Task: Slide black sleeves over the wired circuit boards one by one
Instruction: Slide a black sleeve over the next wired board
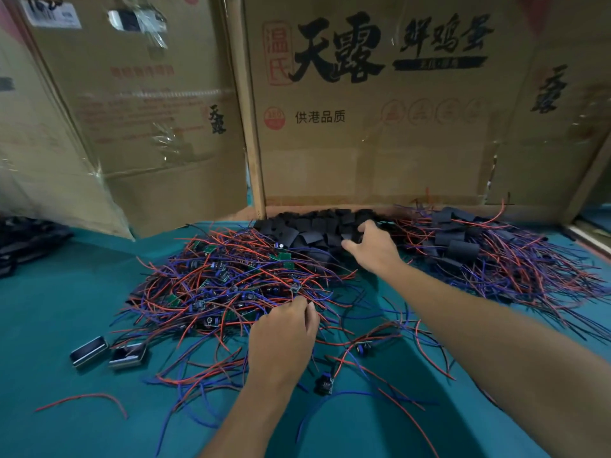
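Fingers of the left hand (284, 328) curl down into the tangle of wired circuit boards (231, 285) at the middle of the green surface (66, 325), apparently pinching wires. Right hand (370, 246) reaches into the heap of black sleeves (310, 229) at the far edge; whether its fingers have closed on one cannot be told. Sleeved units (463, 246) lie to the right. Boards look light and snag-prone: hold the board edge, not the wires. Sleeves look soft and collapsible.

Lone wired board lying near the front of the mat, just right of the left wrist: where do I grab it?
Pinch the dark board body itself, coming straight down from above. It lies flat and apart from the tangled pile; its wires trail away loosely, so pulling them would probably drag it.
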A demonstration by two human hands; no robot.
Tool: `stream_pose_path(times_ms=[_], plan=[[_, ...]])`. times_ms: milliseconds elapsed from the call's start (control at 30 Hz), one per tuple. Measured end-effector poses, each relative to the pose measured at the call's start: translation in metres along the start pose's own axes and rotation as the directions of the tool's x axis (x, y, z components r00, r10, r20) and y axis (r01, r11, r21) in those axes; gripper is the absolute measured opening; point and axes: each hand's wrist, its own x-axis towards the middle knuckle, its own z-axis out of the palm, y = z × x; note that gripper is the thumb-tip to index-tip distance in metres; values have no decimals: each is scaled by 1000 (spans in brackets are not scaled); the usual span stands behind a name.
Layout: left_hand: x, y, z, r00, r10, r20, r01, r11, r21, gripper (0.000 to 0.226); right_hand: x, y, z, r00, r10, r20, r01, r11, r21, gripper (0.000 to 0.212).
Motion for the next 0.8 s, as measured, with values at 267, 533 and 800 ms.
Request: stream_pose_path(times_ms=[267,533,800], plan=[[-5,25,-10,981,167,-99,-173,983,-58,68,-142,-15,-45,969,-153,192,30,852,523,36],[-23,57,-10,924,359,-130,-372,923,-95,39,-205,11,-54,968,-109,225,-112,615,780,21],[-27,54,-6,930,355,-91,-367,904,-219,48,-210,29,-48,912,-392,122,250,766,592,20]])
